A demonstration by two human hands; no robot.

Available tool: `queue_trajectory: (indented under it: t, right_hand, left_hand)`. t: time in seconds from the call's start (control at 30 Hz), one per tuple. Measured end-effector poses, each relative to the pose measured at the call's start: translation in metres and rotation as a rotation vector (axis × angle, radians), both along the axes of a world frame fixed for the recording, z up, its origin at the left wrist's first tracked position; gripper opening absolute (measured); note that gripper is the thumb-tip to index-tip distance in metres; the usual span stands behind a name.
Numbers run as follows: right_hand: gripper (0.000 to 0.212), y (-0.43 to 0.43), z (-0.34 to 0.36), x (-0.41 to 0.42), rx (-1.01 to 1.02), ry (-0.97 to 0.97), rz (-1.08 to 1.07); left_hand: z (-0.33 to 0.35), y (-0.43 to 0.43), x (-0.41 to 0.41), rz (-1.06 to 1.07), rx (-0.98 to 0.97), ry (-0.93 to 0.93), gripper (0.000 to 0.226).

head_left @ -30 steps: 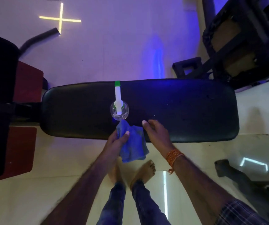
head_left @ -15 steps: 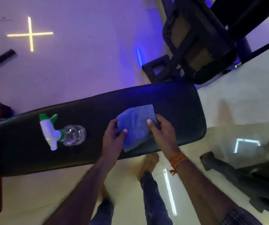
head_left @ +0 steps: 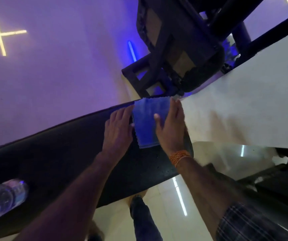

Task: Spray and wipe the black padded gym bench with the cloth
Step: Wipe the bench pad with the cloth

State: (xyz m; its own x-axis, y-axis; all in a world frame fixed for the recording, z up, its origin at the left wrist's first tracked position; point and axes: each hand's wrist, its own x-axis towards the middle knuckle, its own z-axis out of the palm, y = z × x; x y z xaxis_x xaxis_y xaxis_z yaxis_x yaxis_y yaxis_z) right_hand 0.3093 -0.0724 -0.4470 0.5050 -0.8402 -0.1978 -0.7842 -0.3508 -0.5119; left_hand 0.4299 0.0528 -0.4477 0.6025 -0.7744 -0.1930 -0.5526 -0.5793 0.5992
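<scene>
The black padded bench runs diagonally from lower left to upper right. A blue cloth lies spread flat on its right end. My left hand rests flat along the cloth's left edge, thumb touching it. My right hand presses on the cloth's right side, thumb on the fabric, fingers extended to the bench end. A clear spray bottle lies on the bench at the far left, its head cut off by the frame edge.
A black metal machine frame stands just beyond the bench's right end. Another dark equipment base sits on the glossy floor at lower right. My legs and feet are below the bench's near edge.
Both hands carried the cloth from the bench's near edge to its right end and spread it flat. The view swung right, so the bottle has slid to the left edge.
</scene>
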Motion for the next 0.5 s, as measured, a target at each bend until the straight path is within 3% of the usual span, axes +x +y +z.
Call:
queue_trajectory:
  t: [0.07,0.17,0.33,0.5]
  right_hand:
    - [0.075,0.015,-0.019,0.017,0.019,0.121,0.084]
    - [0.067,0.000,-0.046,0.049,-0.016,0.266,0.023]
    - [0.057,-0.018,-0.056,0.017,-0.239,0.273,0.161]
    - [0.052,-0.054,-0.054,0.022,-0.157,0.283,0.165]
  left_hand:
    - [-0.007,0.006,0.001,-0.077,0.031,-0.086,0.059]
    - [-0.017,0.013,0.003,-0.170,0.082,-0.140,0.069]
    - [-0.017,-0.006,0.006,-0.306,0.200,-0.099,0.090]
    - [-0.016,-0.027,0.010,-0.329,0.217,-0.082,0.104]
